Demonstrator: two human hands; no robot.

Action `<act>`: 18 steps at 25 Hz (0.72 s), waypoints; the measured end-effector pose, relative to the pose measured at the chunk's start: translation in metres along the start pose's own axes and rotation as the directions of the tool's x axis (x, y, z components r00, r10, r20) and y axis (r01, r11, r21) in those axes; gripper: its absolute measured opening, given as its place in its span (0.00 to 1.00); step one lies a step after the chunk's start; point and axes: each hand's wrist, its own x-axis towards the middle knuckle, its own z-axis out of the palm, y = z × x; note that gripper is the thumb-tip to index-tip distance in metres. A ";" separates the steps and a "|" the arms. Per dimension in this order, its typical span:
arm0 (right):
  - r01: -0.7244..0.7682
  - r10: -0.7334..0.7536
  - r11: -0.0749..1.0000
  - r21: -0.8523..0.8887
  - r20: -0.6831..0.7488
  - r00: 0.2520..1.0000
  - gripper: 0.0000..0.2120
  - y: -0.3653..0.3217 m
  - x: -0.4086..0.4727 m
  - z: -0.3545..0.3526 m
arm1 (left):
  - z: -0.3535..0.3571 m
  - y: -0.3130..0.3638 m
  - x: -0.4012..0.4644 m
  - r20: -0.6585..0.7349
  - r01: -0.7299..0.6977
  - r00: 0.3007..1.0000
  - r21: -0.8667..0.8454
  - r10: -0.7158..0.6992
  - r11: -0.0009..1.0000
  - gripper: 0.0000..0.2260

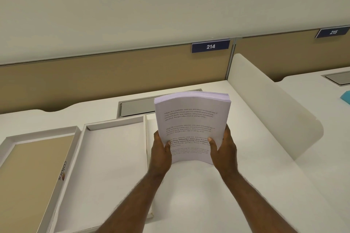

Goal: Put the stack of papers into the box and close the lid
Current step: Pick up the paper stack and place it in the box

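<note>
We grip the thick stack of printed white papers [192, 125] in both hands [162, 149] [223, 149]; loose sheets could fan out, missing the open white cardboard box [113, 157] leftward.

This is an open-plan office. White desk [246, 157] surfaces run side by side, parted by a curved white divider [274, 111]. A tan partition [94, 85] backs them, carrying blue number plates, 214 [210, 46] and 215 [333, 32]. A cable hatch [136, 107] is set into the desk.
</note>
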 end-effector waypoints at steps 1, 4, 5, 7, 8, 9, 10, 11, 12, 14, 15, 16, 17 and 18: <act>0.003 -0.003 1.000 -0.028 -0.004 1.000 0.27 -0.001 0.000 0.001 | 0.002 0.002 -0.003 -0.005 -0.013 1.000 -0.007 0.013 1.000 0.15; -0.020 0.023 0.993 -0.120 0.023 0.999 0.23 -0.003 0.001 0.003 | 0.003 0.007 -0.005 -0.014 -0.064 0.998 0.014 0.064 0.998 0.16; -0.043 0.048 0.990 -0.134 0.030 0.998 0.22 -0.005 0.003 0.003 | 0.002 0.008 -0.003 -0.017 -0.050 0.999 0.028 0.050 0.998 0.18; -0.066 0.072 0.988 -0.138 0.041 0.997 0.22 -0.009 0.006 0.000 | -0.002 0.006 0.002 -0.007 -0.017 1.000 0.054 0.017 0.998 0.20; -0.055 0.062 0.989 -0.138 0.049 0.997 0.22 -0.012 0.008 -0.002 | -0.004 0.006 0.005 -0.005 -0.012 1.000 0.071 0.012 0.997 0.21; -0.038 0.046 0.989 -0.143 0.054 0.998 0.22 -0.015 0.011 -0.004 | -0.006 0.007 0.007 -0.006 -0.018 1.000 0.086 0.018 0.996 0.21; -0.025 0.034 0.988 -0.152 0.055 0.998 0.21 -0.019 0.016 -0.007 | -0.008 0.011 0.010 -0.010 -0.039 0.999 0.101 0.040 0.994 0.20; -0.028 0.038 0.986 -0.162 0.057 0.998 0.20 -0.024 0.022 -0.009 | -0.011 0.014 0.014 -0.012 -0.065 0.998 0.119 0.067 0.991 0.18; -0.046 0.059 0.984 -0.175 0.068 0.996 0.18 -0.030 0.030 -0.011 | -0.015 0.018 0.019 -0.011 -0.072 0.997 0.144 0.075 0.987 0.16; -0.094 0.123 0.973 -0.213 0.125 0.985 0.15 -0.042 0.046 -0.012 | -0.026 0.028 0.029 -0.001 -0.022 1.000 0.187 0.022 0.982 0.13; -0.109 0.151 0.966 -0.235 0.168 0.974 0.14 -0.049 0.054 -0.012 | -0.033 0.032 0.032 0.008 0.016 1.000 0.193 -0.018 0.981 0.12; -0.116 0.172 0.960 -0.253 0.211 0.962 0.13 -0.057 0.060 -0.010 | -0.042 0.036 0.035 0.017 0.064 0.998 0.180 -0.069 0.982 0.11; -0.119 0.186 0.958 -0.260 0.250 0.950 0.13 -0.064 0.066 -0.007 | -0.051 0.039 0.038 0.027 0.125 0.991 0.150 -0.130 0.981 0.11; -0.124 0.196 0.960 -0.252 0.285 0.938 0.13 -0.072 0.069 -0.002 | -0.063 0.041 0.039 0.032 0.184 0.981 0.124 -0.189 0.975 0.11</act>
